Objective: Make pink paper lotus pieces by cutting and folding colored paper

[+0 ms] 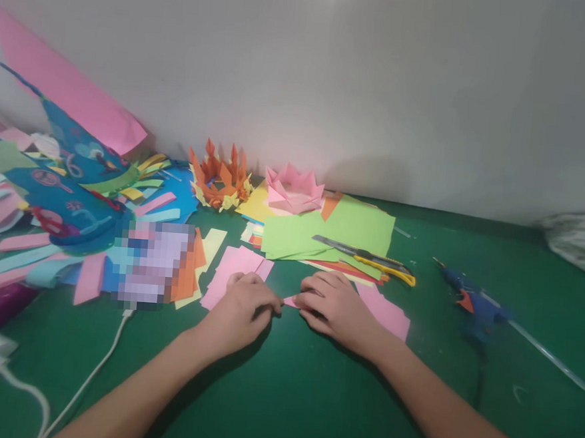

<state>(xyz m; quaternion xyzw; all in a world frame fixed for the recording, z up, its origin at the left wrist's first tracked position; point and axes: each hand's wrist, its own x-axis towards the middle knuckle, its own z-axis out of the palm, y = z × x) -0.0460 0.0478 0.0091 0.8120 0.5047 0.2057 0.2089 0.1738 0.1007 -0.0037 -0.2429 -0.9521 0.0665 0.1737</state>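
Note:
Between my two hands is a small piece of pink paper (291, 301), mostly covered by my fingers. My left hand (246, 306) pinches its left end, thumb and fingertips together. On its other end, my right hand (333, 308) has its fingers closed and curled downward. A stack of pink paper pieces (231, 268) lies just behind my left hand, and more pink paper (386, 312) shows beside my right wrist. Beyond my hands, a yellow utility knife (370, 256) rests on green paper sheets (291, 235).
A pink folded paper crown (294, 189) and an orange one (220, 177) stand near the wall. To the right lies a blue glue gun (481, 305) with a glue stick. Blue cone hats (73, 210), paper strips and a white cable (107, 359) crowd the left.

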